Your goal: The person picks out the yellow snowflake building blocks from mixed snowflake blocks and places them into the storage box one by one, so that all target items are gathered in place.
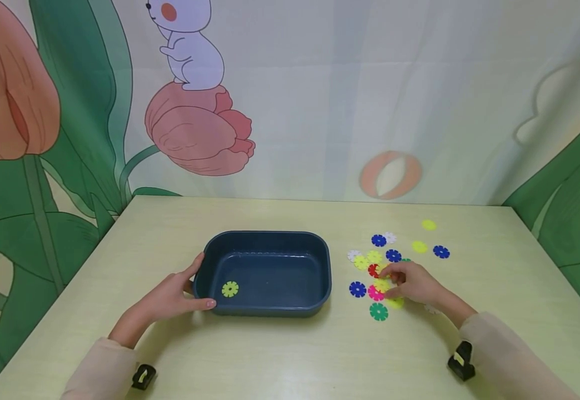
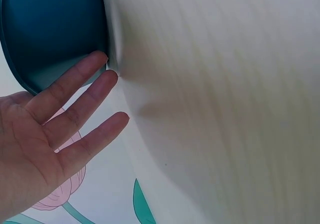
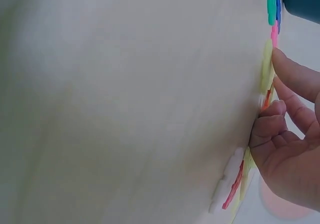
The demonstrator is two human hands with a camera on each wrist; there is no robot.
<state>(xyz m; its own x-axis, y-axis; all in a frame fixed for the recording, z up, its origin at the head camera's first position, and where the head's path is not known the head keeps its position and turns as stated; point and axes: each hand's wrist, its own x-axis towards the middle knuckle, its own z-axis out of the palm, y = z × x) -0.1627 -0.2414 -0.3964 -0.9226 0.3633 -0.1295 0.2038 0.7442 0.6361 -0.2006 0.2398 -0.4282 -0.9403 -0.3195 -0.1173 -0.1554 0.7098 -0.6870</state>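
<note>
My left hand (image 1: 175,294) rests against the left end of a dark blue rectangular tray (image 1: 270,310), its thumb by the near corner of the rim. Its other fingers (image 2: 85,134) are straight and spread in the left wrist view. Inside the tray lies one yellow notched plastic disc (image 1: 230,289). My right hand (image 1: 412,283) is over loose discs right of the tray. Its thumb and index finger, slightly apart, are right at a yellow disc (image 1: 382,285); I cannot tell whether they pinch it. A pink disc (image 1: 376,293) and a red disc (image 1: 373,270) lie beside them.
Several more discs are scattered around, among them a green disc (image 1: 378,311), a blue disc (image 1: 357,289) and a farther yellow disc (image 1: 429,225). The pale wooden table (image 1: 270,355) ends at a printed curtain (image 1: 310,128).
</note>
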